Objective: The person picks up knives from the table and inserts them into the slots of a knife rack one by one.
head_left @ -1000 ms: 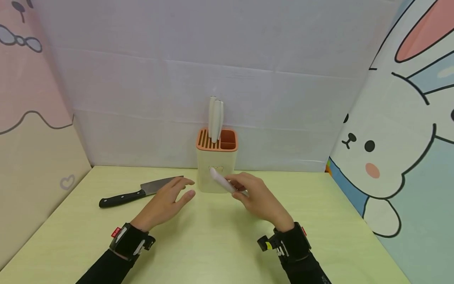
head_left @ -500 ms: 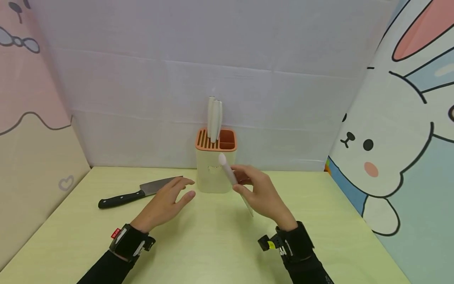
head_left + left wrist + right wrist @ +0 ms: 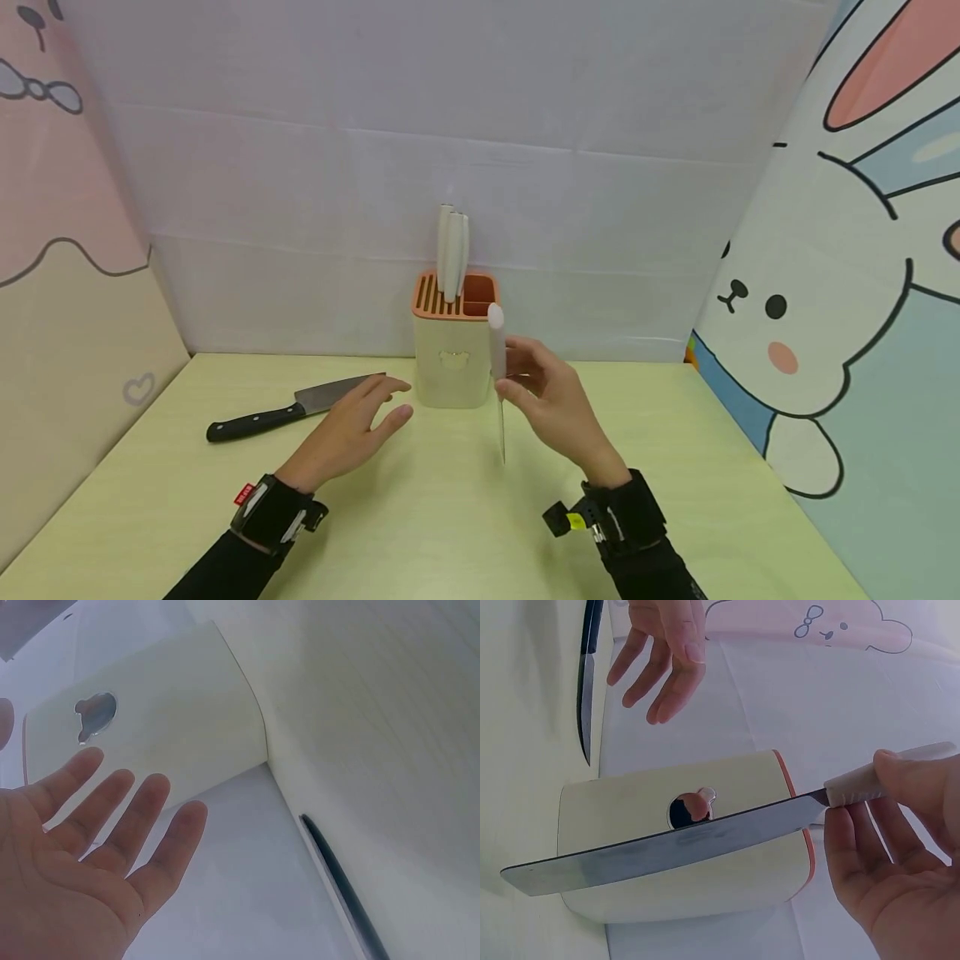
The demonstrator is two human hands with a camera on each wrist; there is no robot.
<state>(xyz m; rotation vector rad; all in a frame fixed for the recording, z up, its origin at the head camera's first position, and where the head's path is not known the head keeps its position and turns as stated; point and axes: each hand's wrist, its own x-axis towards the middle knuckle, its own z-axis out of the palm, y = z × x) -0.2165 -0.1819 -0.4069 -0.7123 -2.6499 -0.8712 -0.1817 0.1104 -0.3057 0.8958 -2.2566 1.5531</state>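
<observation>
My right hand [image 3: 551, 400] pinches the white handle [image 3: 855, 782] of a kitchen knife [image 3: 497, 342] between thumb and fingers. Handle up and blade down, the knife stands nearly upright in front of the right side of the cream knife block [image 3: 452, 367]. Its broad blade [image 3: 667, 846] shows whole in the right wrist view. My left hand [image 3: 352, 429] hovers with spread, relaxed fingers and holds nothing, left of the block. Beside it on the table lies a black-handled knife [image 3: 258, 422], its blade tip partly behind that hand.
Several white-handled knives [image 3: 453, 254] stand in the slots of the block's orange top [image 3: 437, 307], which has open compartments on its right. A pale wall [image 3: 300, 192] rises behind the table [image 3: 435, 517]. Printed panels border both sides.
My right hand has turned the white-handled knife from a slanted pose to nearly upright, its handle end swinging up and right. The left hand stays in place.
</observation>
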